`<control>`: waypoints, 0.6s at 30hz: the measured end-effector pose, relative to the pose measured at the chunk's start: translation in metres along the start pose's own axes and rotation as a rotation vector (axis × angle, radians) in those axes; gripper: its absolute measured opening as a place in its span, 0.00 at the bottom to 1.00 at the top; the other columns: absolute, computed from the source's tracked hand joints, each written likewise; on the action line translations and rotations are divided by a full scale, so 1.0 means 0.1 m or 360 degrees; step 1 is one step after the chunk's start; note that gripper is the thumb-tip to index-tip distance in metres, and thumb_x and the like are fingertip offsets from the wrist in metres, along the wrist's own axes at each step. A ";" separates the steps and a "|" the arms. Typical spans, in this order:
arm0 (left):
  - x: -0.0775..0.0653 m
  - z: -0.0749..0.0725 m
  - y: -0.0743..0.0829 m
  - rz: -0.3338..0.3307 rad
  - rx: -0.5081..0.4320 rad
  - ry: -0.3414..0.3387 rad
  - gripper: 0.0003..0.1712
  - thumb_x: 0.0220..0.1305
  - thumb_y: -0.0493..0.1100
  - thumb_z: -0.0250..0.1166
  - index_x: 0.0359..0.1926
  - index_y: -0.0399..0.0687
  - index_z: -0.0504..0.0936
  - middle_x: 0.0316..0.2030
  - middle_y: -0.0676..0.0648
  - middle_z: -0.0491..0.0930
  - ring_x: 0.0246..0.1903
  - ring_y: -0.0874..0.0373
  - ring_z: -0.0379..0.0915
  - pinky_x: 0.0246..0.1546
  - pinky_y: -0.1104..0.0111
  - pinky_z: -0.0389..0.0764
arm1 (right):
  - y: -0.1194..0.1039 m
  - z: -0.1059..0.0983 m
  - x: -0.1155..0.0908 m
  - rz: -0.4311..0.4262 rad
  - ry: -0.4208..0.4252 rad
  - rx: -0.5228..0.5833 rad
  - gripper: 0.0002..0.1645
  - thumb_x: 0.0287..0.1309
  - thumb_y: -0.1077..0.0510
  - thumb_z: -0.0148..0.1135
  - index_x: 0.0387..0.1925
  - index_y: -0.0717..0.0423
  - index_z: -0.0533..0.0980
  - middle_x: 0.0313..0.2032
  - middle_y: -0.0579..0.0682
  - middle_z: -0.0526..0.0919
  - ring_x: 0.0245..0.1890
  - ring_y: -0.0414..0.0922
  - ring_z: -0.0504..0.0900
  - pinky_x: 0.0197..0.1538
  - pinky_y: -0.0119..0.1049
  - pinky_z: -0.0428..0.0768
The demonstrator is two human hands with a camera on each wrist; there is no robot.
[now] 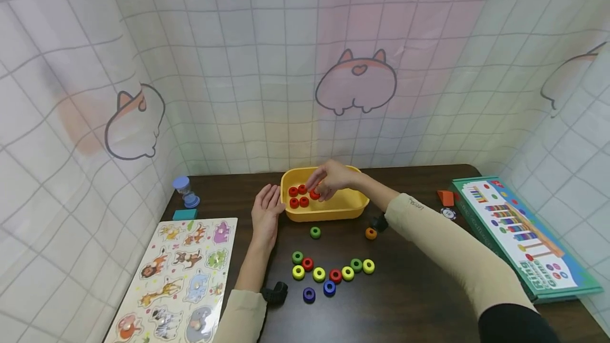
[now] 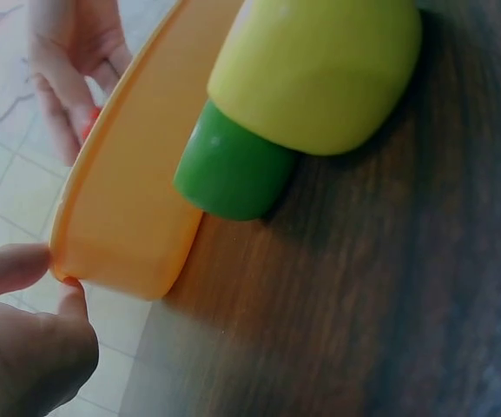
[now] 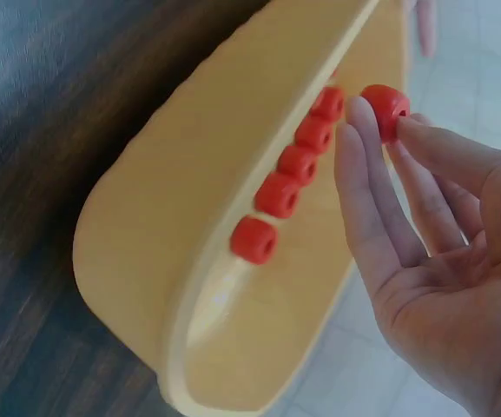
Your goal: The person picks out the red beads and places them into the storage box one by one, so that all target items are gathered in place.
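A yellow plastic tray [image 1: 333,214] stands near the back of the table, with several red beads [image 1: 294,202] in its left part. Over the tray is my right hand [image 1: 332,178]; its thumb and fingertips pinch one red bead [image 3: 385,111], above the row of red beads [image 3: 278,195] inside. At the tray's left end my left hand [image 1: 267,216] has its fingers extended, and its thumb and a finger touch the rim [image 2: 89,174]. In the left wrist view, a yellow bead [image 2: 319,74] and a green bead [image 2: 233,165] loom close in front of the tray.
Loose beads lie before the tray, among them a green bead [image 1: 315,233], an orange bead [image 1: 370,233] and a blue bead [image 1: 308,295]. An animal puzzle board [image 1: 190,263], a teal block [image 1: 185,215] and an hourglass [image 1: 186,191] are left. Right are a game box [image 1: 524,237] and an orange block [image 1: 446,198].
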State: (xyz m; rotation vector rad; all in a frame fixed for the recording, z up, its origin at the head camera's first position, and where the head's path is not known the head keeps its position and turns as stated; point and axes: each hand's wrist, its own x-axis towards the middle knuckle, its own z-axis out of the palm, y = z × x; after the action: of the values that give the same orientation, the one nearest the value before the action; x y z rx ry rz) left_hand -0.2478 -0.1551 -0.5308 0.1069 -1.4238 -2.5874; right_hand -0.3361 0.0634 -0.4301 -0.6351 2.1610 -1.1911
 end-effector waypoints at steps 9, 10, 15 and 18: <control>0.00 -0.01 -0.01 0.0011 -0.0023 0.0000 0.41 0.55 0.15 0.55 0.67 0.46 0.63 0.68 0.38 0.63 0.66 0.53 0.65 0.63 0.68 0.70 | 0.26 0.04 0.22 0.0159 0.0137 -0.0071 0.16 0.59 0.71 0.60 0.49 0.64 0.81 0.43 0.60 0.86 0.38 0.61 0.86 0.44 0.55 0.84; 0.00 -0.01 -0.01 0.0014 -0.0022 -0.0002 0.41 0.55 0.15 0.55 0.67 0.46 0.63 0.69 0.37 0.62 0.67 0.53 0.65 0.63 0.68 0.70 | 0.29 0.06 0.24 0.0168 0.0143 -0.0082 0.16 0.59 0.71 0.60 0.48 0.63 0.82 0.43 0.59 0.86 0.37 0.60 0.87 0.43 0.54 0.85; 0.01 -0.02 -0.01 0.0020 -0.0029 -0.0020 0.40 0.56 0.15 0.55 0.68 0.45 0.63 0.70 0.36 0.60 0.67 0.53 0.65 0.64 0.67 0.69 | 0.36 0.16 0.33 0.0185 0.0152 -0.0135 0.14 0.58 0.70 0.60 0.46 0.62 0.82 0.42 0.56 0.86 0.35 0.56 0.87 0.41 0.49 0.86; 0.02 -0.02 0.00 0.0021 -0.0025 -0.0019 0.40 0.56 0.16 0.55 0.68 0.45 0.62 0.69 0.36 0.61 0.67 0.52 0.64 0.64 0.66 0.69 | 0.34 0.19 0.33 0.0160 0.0150 -0.0173 0.15 0.59 0.69 0.59 0.46 0.61 0.82 0.42 0.55 0.86 0.35 0.56 0.87 0.40 0.48 0.86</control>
State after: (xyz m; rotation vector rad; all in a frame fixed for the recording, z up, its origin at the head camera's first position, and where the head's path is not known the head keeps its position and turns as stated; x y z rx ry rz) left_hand -0.2493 -0.1576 -0.5318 0.0801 -1.4032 -2.5924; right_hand -0.3510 0.0471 -0.4760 -0.5180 2.3205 -1.0762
